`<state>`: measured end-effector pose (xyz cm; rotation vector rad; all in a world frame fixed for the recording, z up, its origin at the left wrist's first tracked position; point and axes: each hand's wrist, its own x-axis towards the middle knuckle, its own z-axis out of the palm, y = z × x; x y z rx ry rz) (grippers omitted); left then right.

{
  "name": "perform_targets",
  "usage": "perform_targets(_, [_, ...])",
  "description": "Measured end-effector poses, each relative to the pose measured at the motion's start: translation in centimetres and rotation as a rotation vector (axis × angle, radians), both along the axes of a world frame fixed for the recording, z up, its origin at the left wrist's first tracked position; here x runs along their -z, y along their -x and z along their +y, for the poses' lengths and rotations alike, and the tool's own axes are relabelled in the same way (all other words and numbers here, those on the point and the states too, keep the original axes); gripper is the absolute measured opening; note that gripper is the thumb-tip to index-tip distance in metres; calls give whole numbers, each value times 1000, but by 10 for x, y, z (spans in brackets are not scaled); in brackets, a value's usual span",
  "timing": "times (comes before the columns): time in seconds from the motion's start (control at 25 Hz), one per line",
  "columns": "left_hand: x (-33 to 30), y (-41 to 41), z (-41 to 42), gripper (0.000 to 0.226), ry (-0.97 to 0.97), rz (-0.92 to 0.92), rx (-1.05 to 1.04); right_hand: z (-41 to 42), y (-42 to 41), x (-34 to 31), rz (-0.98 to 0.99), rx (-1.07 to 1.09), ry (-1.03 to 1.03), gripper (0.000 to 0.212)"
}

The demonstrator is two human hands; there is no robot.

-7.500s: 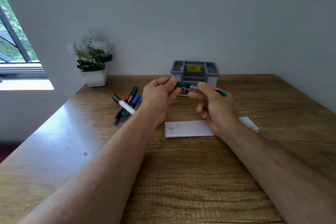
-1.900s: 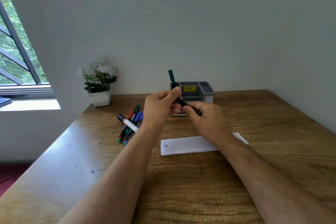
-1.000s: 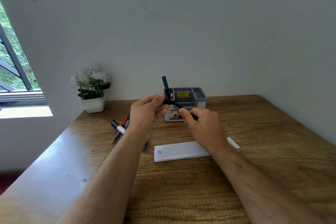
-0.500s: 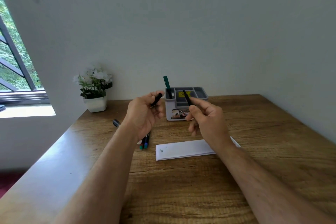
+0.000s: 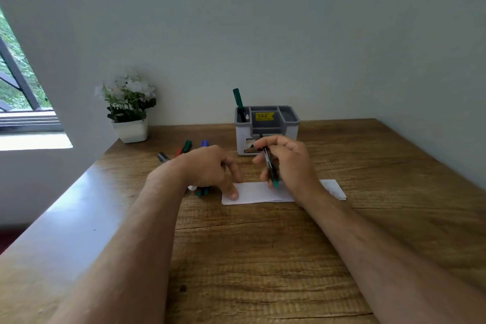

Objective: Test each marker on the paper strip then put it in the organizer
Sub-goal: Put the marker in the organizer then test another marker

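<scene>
My right hand (image 5: 292,163) grips an uncapped black marker (image 5: 268,162) held steeply, its greenish lower end down on the white paper strip (image 5: 252,193). My left hand (image 5: 207,168) rests on the strip's left end, one fingertip pressing it flat and the other fingers curled; the cap is hidden under them. The grey and white organizer (image 5: 242,139) stands just behind my hands, with one green marker (image 5: 238,101) upright in its left compartment. Several loose markers (image 5: 187,146) lie on the table, partly hidden behind my left hand.
A white pot with a flowering plant (image 5: 128,113) stands at the back left by the wall. The wooden table (image 5: 263,258) ends at a rounded left edge, and a window sill lies beyond it. The wall runs close behind the organizer.
Both hands pulled the cap off in front of the organizer, then dropped to the strip. The left hand took the cap down onto the paper's end; the right turned the marker tip-down.
</scene>
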<state>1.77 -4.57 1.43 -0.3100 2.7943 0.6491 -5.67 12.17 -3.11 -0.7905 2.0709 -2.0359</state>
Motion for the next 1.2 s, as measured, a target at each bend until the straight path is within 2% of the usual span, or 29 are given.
perform_targets(0.12, [1,2,0,28,8,0,16,1,-4,-2,97,-56,-12,9])
perform_targets(0.24, [2,2,0,28,-29,4,42,-4,-9,-3,143,-46,-63,36])
perform_targets(0.4, [3,2,-1,34,-37,30,82,-7,-8,-2,111,-123,-130,14])
perform_targets(0.56, [4,3,-4,38,-16,39,80,-3,-5,-1,122,-216,-242,3])
perform_targets(0.68, [5,5,-3,34,-9,36,74,-2,-6,-5,91,-286,-322,8])
perform_targets(0.88, [4,4,1,32,-29,27,68,-6,-10,-7,282,-116,-545,20])
perform_targets(1.2, [2,2,5,30,-7,20,54,-10,-11,-7,269,-81,-594,26])
